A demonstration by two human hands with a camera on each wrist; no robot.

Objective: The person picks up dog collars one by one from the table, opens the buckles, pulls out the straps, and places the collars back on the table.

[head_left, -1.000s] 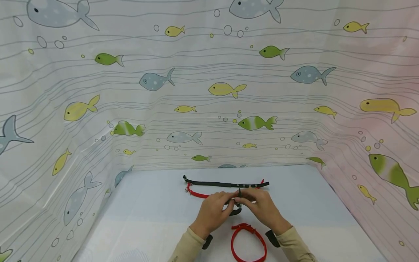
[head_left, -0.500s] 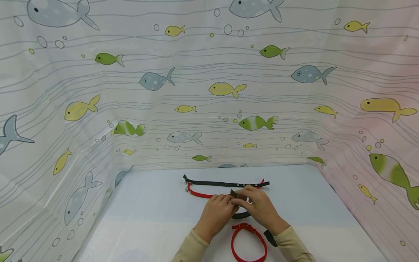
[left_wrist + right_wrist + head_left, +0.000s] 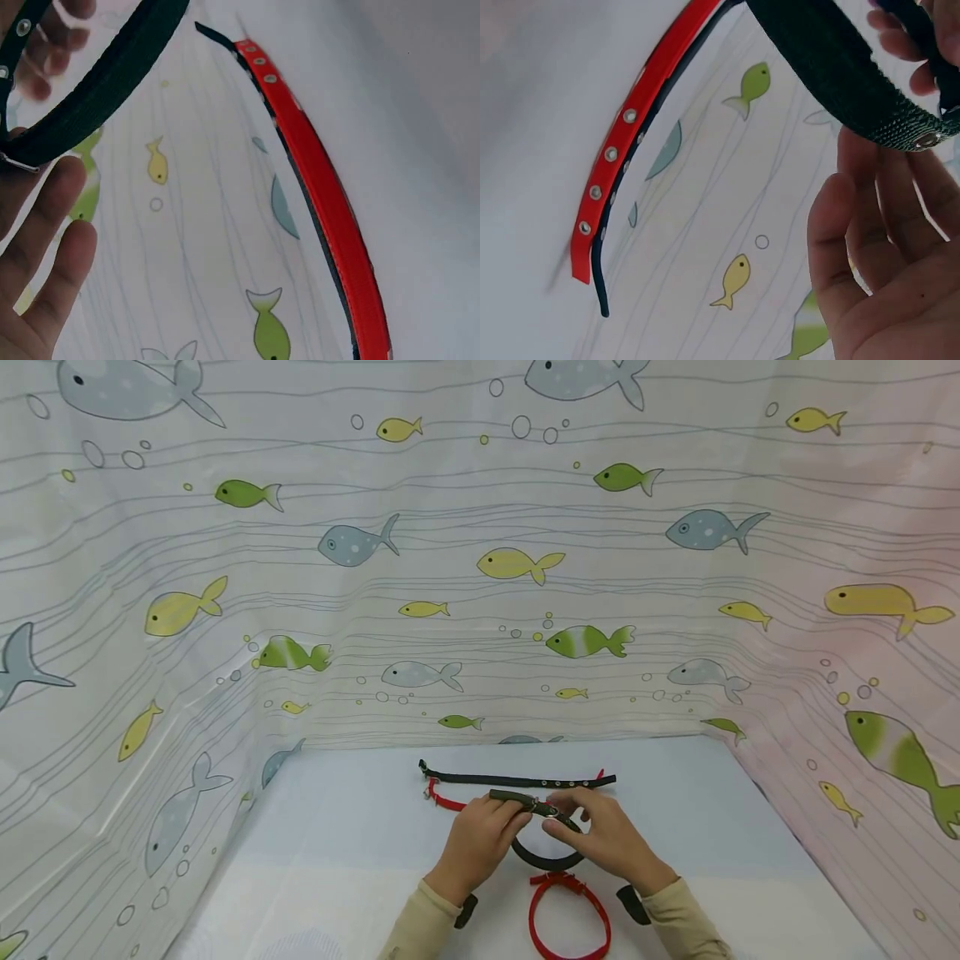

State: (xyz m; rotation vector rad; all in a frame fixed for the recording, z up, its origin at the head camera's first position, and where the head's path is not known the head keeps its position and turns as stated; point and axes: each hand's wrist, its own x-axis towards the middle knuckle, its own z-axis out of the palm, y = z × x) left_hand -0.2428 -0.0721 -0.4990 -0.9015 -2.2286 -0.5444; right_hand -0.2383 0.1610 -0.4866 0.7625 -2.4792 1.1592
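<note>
A black collar (image 3: 551, 862), bent into a loop with its metal buckle at the top, is held up between both hands. My left hand (image 3: 480, 839) grips it left of the buckle, where the strap's tail sticks out leftward over the fingers. On the right side of the loop, my right hand (image 3: 603, 835) has thumb and fingertips about the strap. The right wrist view shows an eyelet in the black collar (image 3: 840, 82) above the right hand's fingers (image 3: 832, 217). In the left wrist view, the buckle lies by the left hand (image 3: 45, 277).
Behind the hands, a straight black collar (image 3: 487, 779) lies on the white table (image 3: 337, 843), with a red collar (image 3: 447, 803) alongside it, partly hidden by the left hand. A looped red collar (image 3: 609, 927) lies nearest the person. A fish-print curtain (image 3: 465, 527) surrounds the table.
The hands were close together at the buckle and have drawn slightly apart. The black collar's loop now shows, with its tail turned to the left. The other collars have stayed put.
</note>
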